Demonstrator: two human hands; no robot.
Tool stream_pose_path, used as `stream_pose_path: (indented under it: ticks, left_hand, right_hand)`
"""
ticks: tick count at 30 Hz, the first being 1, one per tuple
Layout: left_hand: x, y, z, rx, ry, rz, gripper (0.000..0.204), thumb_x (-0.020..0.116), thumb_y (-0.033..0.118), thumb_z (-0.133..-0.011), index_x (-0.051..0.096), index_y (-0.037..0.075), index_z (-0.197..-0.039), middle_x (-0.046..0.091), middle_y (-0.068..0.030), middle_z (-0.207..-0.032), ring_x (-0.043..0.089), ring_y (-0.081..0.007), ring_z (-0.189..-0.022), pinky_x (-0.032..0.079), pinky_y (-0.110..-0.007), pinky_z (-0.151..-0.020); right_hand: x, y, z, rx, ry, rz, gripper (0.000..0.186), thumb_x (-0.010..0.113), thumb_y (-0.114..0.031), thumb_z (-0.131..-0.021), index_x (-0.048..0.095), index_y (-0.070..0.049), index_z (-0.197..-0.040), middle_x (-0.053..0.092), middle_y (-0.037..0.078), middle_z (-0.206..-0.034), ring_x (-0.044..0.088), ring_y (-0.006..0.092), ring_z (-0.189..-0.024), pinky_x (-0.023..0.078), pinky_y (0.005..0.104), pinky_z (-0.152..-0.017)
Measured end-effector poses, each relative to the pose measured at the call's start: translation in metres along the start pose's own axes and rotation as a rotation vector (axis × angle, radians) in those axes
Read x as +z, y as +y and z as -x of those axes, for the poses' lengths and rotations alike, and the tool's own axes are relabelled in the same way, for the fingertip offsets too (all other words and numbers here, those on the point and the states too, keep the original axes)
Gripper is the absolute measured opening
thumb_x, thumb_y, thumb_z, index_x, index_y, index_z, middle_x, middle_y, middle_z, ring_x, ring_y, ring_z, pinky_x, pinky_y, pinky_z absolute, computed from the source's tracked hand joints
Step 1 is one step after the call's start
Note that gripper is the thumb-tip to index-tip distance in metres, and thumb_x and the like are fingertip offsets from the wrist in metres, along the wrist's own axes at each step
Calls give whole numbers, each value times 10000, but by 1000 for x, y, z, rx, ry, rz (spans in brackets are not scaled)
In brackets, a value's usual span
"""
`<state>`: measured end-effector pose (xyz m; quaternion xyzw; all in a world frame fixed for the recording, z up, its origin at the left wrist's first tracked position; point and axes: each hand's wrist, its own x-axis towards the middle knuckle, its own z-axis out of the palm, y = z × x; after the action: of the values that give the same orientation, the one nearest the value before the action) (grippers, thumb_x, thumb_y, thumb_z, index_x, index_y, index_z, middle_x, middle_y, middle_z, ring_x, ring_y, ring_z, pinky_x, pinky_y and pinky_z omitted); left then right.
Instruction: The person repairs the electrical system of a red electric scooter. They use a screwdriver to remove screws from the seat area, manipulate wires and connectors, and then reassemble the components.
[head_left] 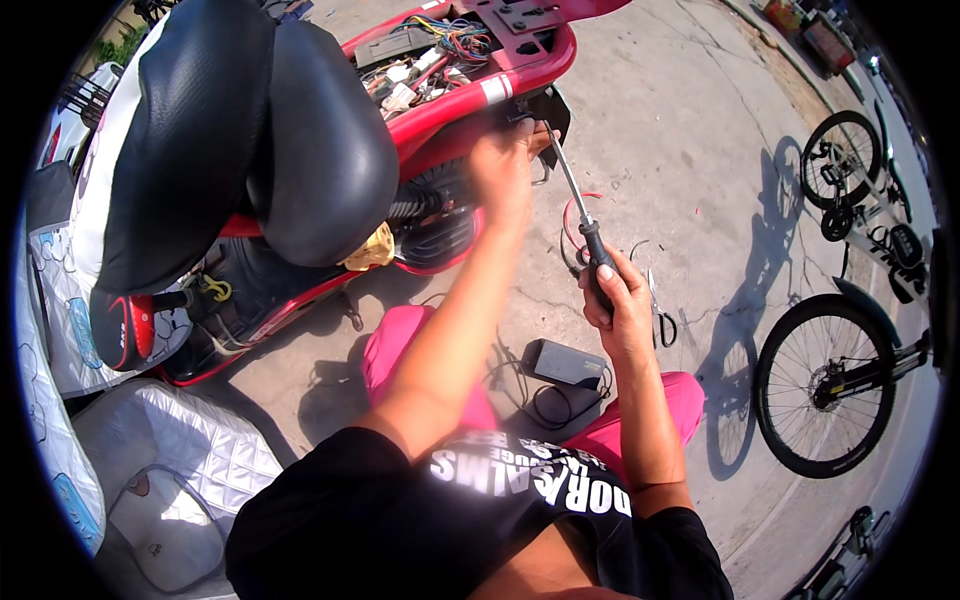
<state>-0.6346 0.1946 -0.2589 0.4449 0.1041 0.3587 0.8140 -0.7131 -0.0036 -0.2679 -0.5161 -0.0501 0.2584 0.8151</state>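
My right hand (622, 302) is wrapped round the black handle of a long screwdriver (572, 178), whose metal shaft slants up and left toward the rear of a red electric scooter (525, 72). Under the red rear frame, my left hand (503, 165) is close to the screwdriver's tip, partly blurred. Its fingers are bent against a small part beneath the frame that I cannot make out. Just above it, an open bay holds a tangle of coloured wires and connectors (425, 65). The black padded seat (325, 140) stands to the left of the bay.
On the concrete between my knees lies a dark box with a cable (570, 362). Scissors (661, 312) and a loop of red wire (570, 220) lie near my right hand. A bicycle (825, 385) stands at the right. A quilted silver cover (190, 440) lies at the lower left.
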Motion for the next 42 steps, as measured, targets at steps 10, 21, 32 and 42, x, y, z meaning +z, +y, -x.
stream_pose_path:
  ticks: [10, 21, 32, 42]
  left_hand:
    - [6, 19, 6, -108, -20, -253, 455, 563, 389, -963, 609, -61, -908, 634, -87, -708, 617, -162, -587, 483, -276, -564]
    - [8, -1, -3, -61, 0, 140, 434, 585, 383, -959, 585, -48, -909, 542, -47, -654, 570, -175, -530, 480, -327, -507]
    - [-17, -16, -22, 30, -194, 37, 385, 540, 313, -989, 596, -68, -988, 630, -107, -750, 640, -202, -631, 534, -305, -569]
    - [-19, -18, -26, 53, -41, 71, 263, 651, 141, -921, 622, -100, -1021, 682, -148, -955, 695, -245, -860, 567, -331, -783]
  right_hand:
    - [1, -10, 6, 2, 29, 12, 472, 608, -207, -903, 506, 1, -1314, 589, 85, -830, 340, 43, -436, 249, 204, -398]
    - [-5, -18, 13, -22, 41, -25, 424, 622, -149, -904, 539, 25, -1281, 537, 20, -771, 351, 39, -485, 241, 202, -413]
    - [-6, -18, 16, -13, 4, 62, 489, 627, -219, -905, 504, 11, -1319, 586, 98, -817, 342, 44, -429, 243, 204, -383]
    - [6, -17, 11, 1, -46, 59, 456, 631, -200, -910, 519, 26, -1289, 596, 97, -821, 351, 50, -432, 249, 208, -384]
